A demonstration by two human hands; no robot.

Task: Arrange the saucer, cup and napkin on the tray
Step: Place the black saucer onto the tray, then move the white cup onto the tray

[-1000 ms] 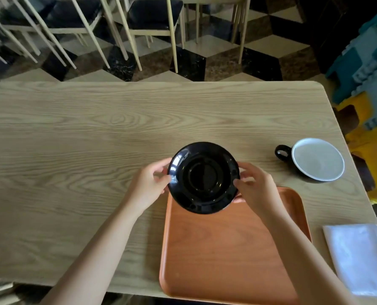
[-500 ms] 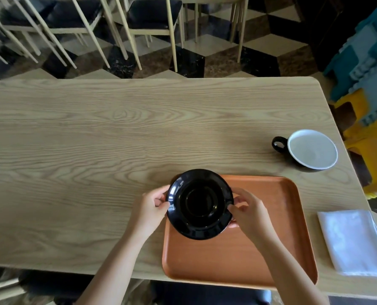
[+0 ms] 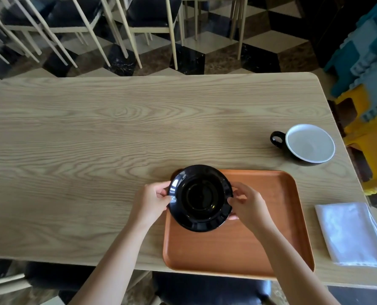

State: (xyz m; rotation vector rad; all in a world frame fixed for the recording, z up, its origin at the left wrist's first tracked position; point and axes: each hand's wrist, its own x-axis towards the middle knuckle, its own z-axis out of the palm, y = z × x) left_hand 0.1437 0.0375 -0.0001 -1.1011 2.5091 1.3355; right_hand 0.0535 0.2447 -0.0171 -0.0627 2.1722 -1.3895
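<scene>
1. Light oak-grain rectangular table (image 3: 95, 139) fills the view.
2. Orange rectangular wooden tray (image 3: 260, 227) lies at 5 o'clock, at the near edge.
3. White folded napkin (image 3: 350, 234) lies at 4 o'clock, right of the tray.
4. Glossy black round saucer (image 3: 200, 198) is over the tray's far-left corner; left hand (image 3: 150, 200) and right hand (image 3: 247, 205) pinch opposite rims.
5. Black cup with white interior (image 3: 308, 143) stands at 2 o'clock, handle leftward.

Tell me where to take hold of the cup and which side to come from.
Take the cup by its black loop handle, which sticks out to the left, toward the table's middle. Come in from that left side, probably with the right hand, the nearer one, once it lets go of the saucer. The cup stands upright on the table, mouth open, so keep it level.
</scene>
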